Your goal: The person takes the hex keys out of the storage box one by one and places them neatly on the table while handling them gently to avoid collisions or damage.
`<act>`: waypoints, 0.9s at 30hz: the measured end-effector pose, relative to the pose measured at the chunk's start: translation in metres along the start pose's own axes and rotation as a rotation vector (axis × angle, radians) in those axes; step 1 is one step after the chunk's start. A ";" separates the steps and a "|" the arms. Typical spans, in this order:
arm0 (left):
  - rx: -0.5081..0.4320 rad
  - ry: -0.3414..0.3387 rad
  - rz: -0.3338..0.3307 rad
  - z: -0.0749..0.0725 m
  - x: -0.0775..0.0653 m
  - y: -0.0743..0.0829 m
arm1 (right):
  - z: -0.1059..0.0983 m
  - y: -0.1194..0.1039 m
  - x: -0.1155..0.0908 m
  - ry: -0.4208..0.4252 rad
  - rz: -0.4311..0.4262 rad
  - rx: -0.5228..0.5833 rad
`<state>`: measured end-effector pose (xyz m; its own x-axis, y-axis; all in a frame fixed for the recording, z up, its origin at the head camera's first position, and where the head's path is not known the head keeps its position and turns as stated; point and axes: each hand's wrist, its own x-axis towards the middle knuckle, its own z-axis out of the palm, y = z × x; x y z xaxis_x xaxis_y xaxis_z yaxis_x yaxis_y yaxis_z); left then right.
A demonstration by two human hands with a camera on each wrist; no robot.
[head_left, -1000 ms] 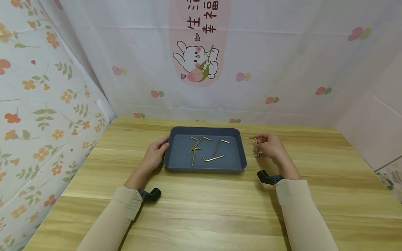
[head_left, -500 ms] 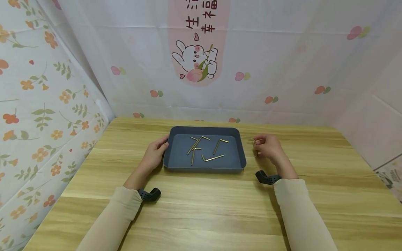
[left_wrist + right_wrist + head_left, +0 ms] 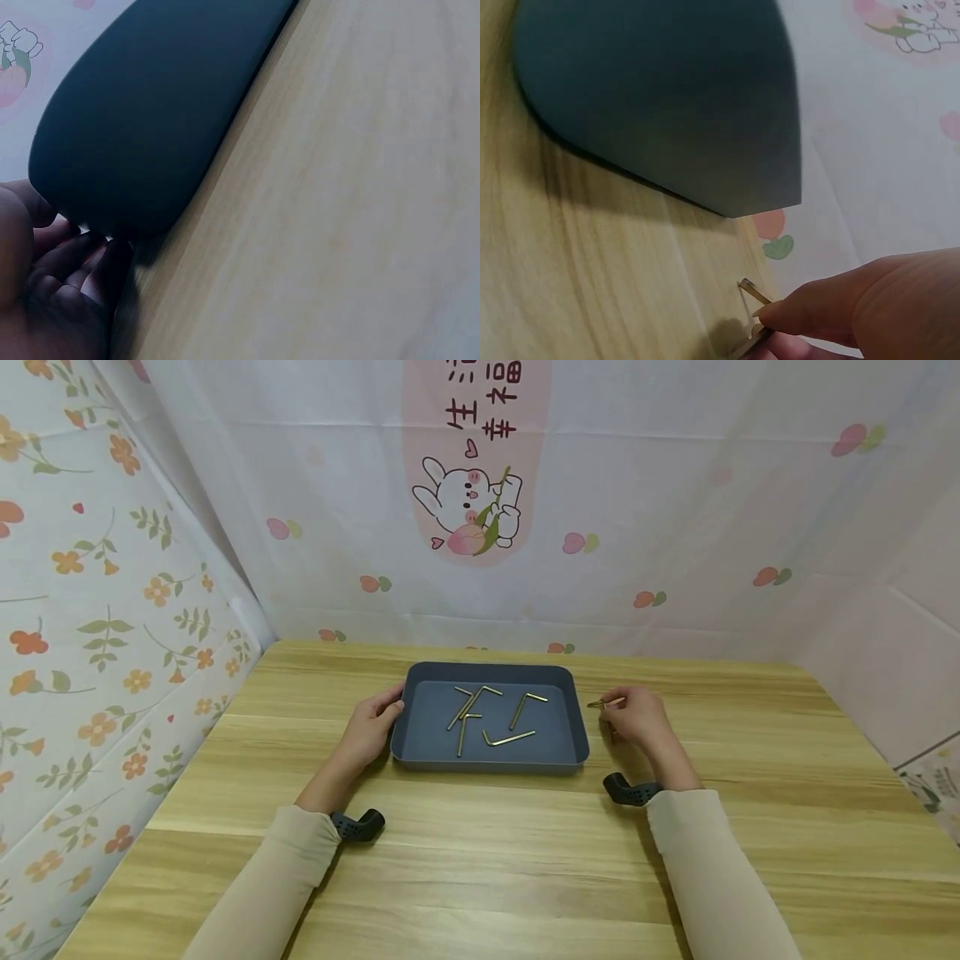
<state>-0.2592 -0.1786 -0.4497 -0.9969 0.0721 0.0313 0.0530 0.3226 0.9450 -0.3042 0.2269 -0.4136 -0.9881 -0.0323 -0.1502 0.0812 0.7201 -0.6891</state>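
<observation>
A dark blue-grey tray (image 3: 487, 767) stands on the table with several brass-coloured hex keys (image 3: 510, 738) lying loose in it. My left hand (image 3: 367, 728) grips the tray's left end, thumb over the rim. In the left wrist view, its fingers (image 3: 64, 270) curl against the tray's outer corner (image 3: 142, 135). Just off the tray's right side, my right hand (image 3: 637, 717) pinches another L-shaped hex key (image 3: 596, 704) between thumb and fingers. The right wrist view shows one end of that hex key (image 3: 754, 291) poking out past the thumb; the rest is partly hidden by the hand.
The wood-grain table (image 3: 465, 868) runs back to a hanging printed cloth (image 3: 660, 510). On the left hangs a flowered cloth (image 3: 112, 635). A dark wrist camera (image 3: 362, 826) sits on the left wrist, and a second wrist camera (image 3: 628, 791) on the right.
My right hand has shifted slightly left toward the tray and turned the hex key, whose short end now points at the tray. The left hand and the tray stay put.
</observation>
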 end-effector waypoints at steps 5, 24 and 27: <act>-0.002 0.000 -0.006 0.000 0.000 0.000 | 0.002 0.000 0.000 0.025 -0.026 -0.082; 0.002 0.005 -0.003 0.000 0.002 -0.002 | 0.008 0.000 0.001 0.087 -0.053 -0.191; 0.003 0.002 -0.001 0.000 0.002 -0.002 | 0.007 0.000 0.001 0.081 -0.048 -0.193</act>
<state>-0.2609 -0.1794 -0.4517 -0.9971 0.0696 0.0313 0.0523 0.3256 0.9441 -0.3038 0.2216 -0.4188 -0.9981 -0.0196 -0.0580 0.0152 0.8386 -0.5445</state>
